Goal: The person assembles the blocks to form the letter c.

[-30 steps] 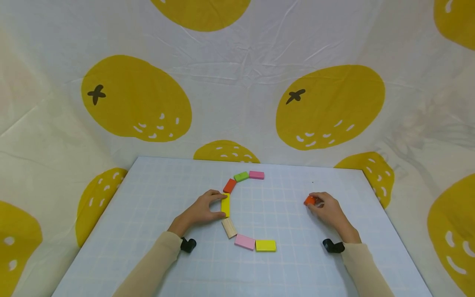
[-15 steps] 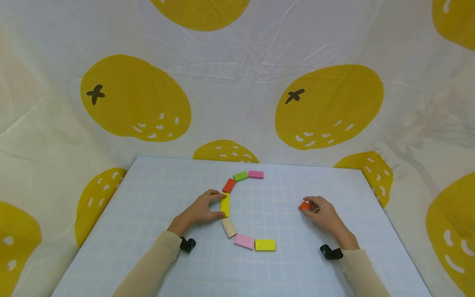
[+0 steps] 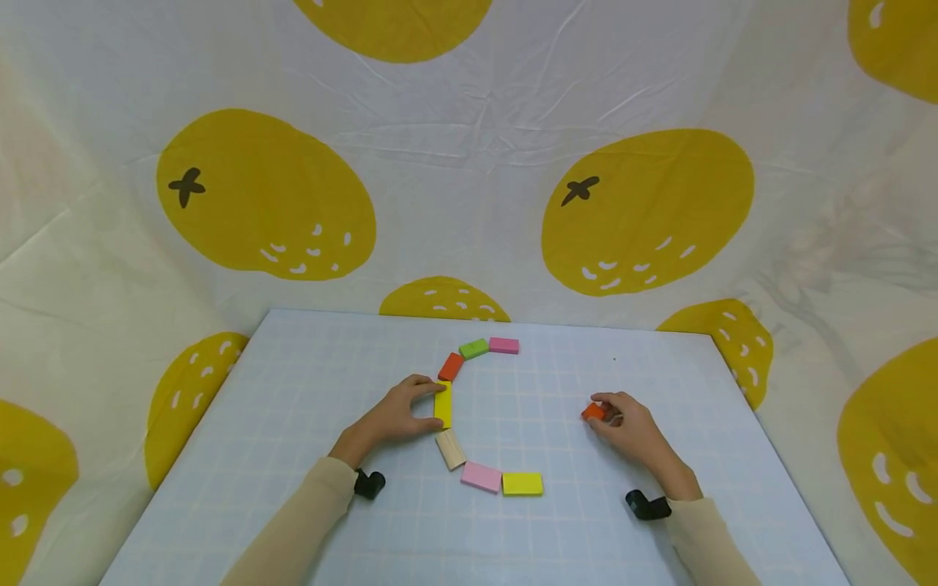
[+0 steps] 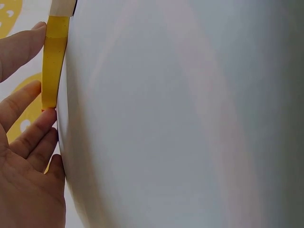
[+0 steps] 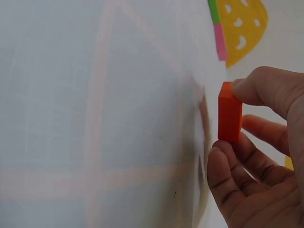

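Note:
My left hand (image 3: 398, 411) pinches a yellow block (image 3: 443, 405) at its two ends, thumb at the near end and fingers at the far end. The block lies in a C-shaped row on the table; the left wrist view shows its yellow side (image 4: 54, 64) between thumb and fingers. Out to the right, my right hand (image 3: 632, 427) holds an orange-red block (image 3: 593, 412) between thumb and fingers. In the right wrist view this orange-red block (image 5: 230, 111) stands just off the white surface, as far as I can tell.
Beyond the yellow block, the row has a red block (image 3: 451, 366), a green block (image 3: 474, 348) and a pink block (image 3: 504, 346). On the near side follow a plain wooden block (image 3: 450, 449), a light pink block (image 3: 481, 477) and another yellow block (image 3: 523, 484). A fruit-print cloth (image 3: 454, 203) hangs behind the table (image 3: 308, 358).
My right hand has moved left and a little nearer to me, carrying the orange-red block. The left hand keeps its place on the yellow block, and the row looks the same.

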Demonstrator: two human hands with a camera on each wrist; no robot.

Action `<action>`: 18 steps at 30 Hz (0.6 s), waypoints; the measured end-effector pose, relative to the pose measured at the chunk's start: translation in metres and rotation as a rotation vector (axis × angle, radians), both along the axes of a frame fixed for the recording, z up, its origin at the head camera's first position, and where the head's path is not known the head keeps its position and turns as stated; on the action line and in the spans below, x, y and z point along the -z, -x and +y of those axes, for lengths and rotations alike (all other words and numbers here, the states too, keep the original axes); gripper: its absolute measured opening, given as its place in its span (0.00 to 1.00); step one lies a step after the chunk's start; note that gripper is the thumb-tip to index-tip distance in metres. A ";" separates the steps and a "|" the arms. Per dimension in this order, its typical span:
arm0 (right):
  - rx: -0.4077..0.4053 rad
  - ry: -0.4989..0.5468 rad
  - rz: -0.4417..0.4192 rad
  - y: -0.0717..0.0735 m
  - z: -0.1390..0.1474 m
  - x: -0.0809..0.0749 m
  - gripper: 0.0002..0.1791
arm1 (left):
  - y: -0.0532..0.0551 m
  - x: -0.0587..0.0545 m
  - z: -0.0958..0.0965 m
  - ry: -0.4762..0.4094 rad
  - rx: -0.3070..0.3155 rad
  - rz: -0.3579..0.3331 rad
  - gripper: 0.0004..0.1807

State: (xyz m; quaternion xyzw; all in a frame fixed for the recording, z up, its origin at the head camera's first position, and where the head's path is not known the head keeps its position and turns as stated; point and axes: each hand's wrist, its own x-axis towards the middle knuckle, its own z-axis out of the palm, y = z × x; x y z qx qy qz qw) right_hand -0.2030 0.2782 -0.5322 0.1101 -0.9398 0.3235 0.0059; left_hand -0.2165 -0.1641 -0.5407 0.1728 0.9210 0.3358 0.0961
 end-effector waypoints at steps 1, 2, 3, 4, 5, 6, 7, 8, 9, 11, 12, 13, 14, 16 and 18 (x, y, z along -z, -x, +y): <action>-0.004 0.000 0.002 0.000 0.000 0.000 0.23 | 0.000 0.000 0.000 0.001 -0.001 0.000 0.35; -0.007 -0.001 0.003 -0.001 0.000 0.000 0.23 | 0.000 0.001 0.000 0.000 -0.002 0.000 0.36; -0.004 0.000 0.001 -0.001 0.000 0.000 0.23 | 0.000 0.001 0.000 0.000 -0.002 0.000 0.36; -0.008 0.002 0.001 -0.001 -0.001 0.001 0.23 | 0.000 0.001 0.000 -0.001 -0.003 -0.001 0.36; -0.012 0.005 0.000 -0.002 -0.001 0.001 0.23 | 0.000 0.001 0.000 -0.001 -0.004 -0.001 0.36; -0.014 0.008 0.001 -0.002 -0.001 0.001 0.22 | 0.000 0.001 0.000 -0.001 -0.005 -0.002 0.36; -0.014 0.009 0.002 -0.003 -0.002 0.001 0.22 | 0.000 0.000 0.000 0.002 -0.007 -0.003 0.36; -0.014 0.010 0.003 -0.003 -0.003 0.001 0.22 | 0.000 0.000 0.001 0.006 -0.010 -0.004 0.36; -0.015 0.011 0.005 -0.003 -0.003 0.001 0.22 | 0.000 0.001 0.001 0.007 -0.011 -0.003 0.36; -0.017 0.008 0.010 -0.004 -0.005 0.000 0.22 | 0.000 0.001 0.001 0.008 -0.010 -0.001 0.36; -0.017 0.006 0.013 -0.005 -0.005 0.000 0.22 | 0.001 0.001 0.001 0.009 -0.009 0.001 0.36; -0.017 0.006 0.015 -0.005 -0.006 0.000 0.22 | 0.001 0.002 0.000 0.009 -0.008 0.004 0.36; -0.019 0.006 0.015 -0.005 -0.007 -0.001 0.22 | 0.001 0.002 0.000 0.009 -0.005 0.007 0.36; -0.022 0.011 0.018 -0.006 -0.008 -0.002 0.22 | 0.001 0.002 0.000 0.008 0.000 0.011 0.36; -0.020 0.011 0.019 -0.007 -0.009 -0.003 0.22 | 0.001 0.003 0.000 0.006 0.003 0.013 0.35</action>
